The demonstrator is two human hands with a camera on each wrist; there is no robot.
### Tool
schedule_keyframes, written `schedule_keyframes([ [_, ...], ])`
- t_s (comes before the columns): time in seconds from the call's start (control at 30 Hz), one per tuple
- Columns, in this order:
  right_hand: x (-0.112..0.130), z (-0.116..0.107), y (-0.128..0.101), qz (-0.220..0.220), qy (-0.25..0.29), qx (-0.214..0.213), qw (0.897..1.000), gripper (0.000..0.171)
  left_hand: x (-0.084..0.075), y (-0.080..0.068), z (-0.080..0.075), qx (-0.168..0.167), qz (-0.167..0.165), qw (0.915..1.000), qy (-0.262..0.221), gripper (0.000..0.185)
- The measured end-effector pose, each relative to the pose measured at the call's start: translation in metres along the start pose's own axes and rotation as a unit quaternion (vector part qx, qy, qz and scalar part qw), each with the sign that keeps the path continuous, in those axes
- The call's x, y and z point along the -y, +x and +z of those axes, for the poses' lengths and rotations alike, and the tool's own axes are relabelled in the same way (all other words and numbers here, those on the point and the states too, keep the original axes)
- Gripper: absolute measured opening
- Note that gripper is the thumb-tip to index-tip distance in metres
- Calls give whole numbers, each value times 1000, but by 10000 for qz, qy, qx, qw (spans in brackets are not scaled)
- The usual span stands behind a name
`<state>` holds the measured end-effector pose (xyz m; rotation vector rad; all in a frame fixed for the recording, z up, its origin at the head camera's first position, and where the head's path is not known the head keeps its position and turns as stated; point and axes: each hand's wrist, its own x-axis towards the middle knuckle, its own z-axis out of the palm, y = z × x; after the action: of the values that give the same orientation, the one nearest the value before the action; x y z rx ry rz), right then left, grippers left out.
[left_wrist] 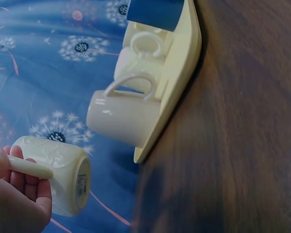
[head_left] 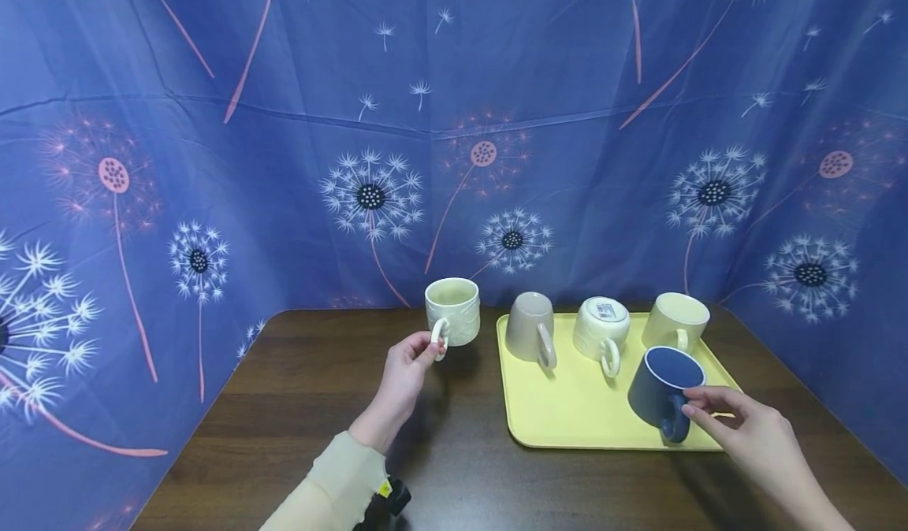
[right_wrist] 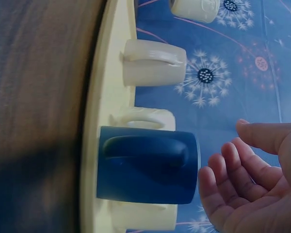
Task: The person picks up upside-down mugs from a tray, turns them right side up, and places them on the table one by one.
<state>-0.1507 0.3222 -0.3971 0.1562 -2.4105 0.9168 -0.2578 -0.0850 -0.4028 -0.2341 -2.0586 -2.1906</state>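
Blue cloth printed with white and pink dandelions hangs behind and on both sides of a dark wooden table. On the right part of the table lies a pale yellow tray bearing 4 mugs.

The left hand reaches forward from a cream sleeve, wrist straight, fingers curled round the handle of a cream embossed mug. That mug sits upright, mouth up, just left of the tray and apart from it. In the left wrist view its base seems to be off the table, though this is hard to judge.

The right hand comes in from the lower right, palm turned inward. Its fingers are spread and only loosely bent, grasping nothing, with the fingertips right at the rim and handle of a dark blue mug. The right wrist view shows a narrow gap between the fingers and the mug's rim. The blue mug stands upright on the tray's front right part, its handle toward the person.

Behind it, along the tray's far edge, stand 3 more: a beige mug upside down, a white mug upside down with a label on its base, and a cream mug in the far right corner.
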Motion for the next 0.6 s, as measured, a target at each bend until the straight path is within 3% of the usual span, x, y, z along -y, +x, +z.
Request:
schedule_keyframes([
  [0.6, -24, 13, -11, 447, -358, 115, 9983, 24, 29, 30, 3, -273, -24, 9993, 238, 18],
])
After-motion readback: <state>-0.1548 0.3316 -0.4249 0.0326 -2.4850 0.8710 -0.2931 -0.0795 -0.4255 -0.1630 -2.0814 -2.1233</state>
